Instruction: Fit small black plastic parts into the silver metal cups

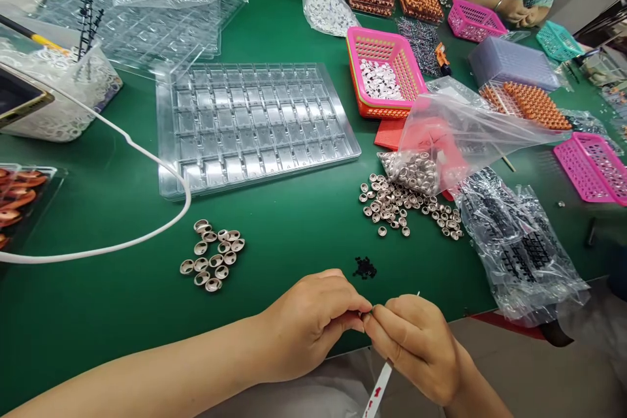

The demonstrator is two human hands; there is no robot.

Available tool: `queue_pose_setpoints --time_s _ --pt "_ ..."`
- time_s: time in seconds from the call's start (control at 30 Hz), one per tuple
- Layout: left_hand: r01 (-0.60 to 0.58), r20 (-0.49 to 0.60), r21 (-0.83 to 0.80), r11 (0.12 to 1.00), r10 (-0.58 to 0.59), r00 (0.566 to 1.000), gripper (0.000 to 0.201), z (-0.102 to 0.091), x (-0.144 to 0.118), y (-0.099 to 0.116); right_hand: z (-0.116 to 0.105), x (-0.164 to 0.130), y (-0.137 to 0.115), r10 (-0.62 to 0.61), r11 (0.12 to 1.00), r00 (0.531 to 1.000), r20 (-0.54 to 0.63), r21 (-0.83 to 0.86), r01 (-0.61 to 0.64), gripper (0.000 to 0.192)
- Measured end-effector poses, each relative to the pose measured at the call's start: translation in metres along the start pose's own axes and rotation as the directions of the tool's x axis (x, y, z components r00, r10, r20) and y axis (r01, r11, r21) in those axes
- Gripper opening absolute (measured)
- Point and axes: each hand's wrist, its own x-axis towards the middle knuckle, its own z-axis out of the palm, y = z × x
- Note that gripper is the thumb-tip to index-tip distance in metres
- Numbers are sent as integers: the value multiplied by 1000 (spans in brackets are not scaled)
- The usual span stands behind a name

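My left hand is closed in a pinch, its thumb and fingertips meeting those of my right hand. A tiny, partly dark piece shows between the fingertips, too hidden to name. My right hand is closed around a flat white strip with red marks, which sticks out below the palm. Just beyond the hands lies a small heap of tiny black parts. To the left is a group of metallic cup-shaped pieces. A bigger pile of similar pieces lies at the right, beside an opened clear bag.
A clear compartment tray sits mid-table, with a white cable crossing its corner. Pink baskets and a bag of black parts are at the right. A filled tub stands left. Across the table are another person's hands.
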Motion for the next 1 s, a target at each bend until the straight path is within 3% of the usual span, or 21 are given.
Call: queue_pose_setpoints --time_s 0.37,0.77,0.9,1.0 --pt "39 16 -6 999 -39 999 13 -1 1 1 3 -1 1 -54 999 998 -19 -9 54 36" --pt "99 64 12 995 -99 993 14 -2 1 0 6 7 -4 81 993 990 118 -90 -71 19" --pt "208 57 -17 978 -206 977 14 -3 3 0 14 3 1 101 990 995 9 -102 -100 16" --pt "340 33 -107 935 -338 941 13 -6 5 4 23 -2 3 93 995 974 -205 -12 -98 25"
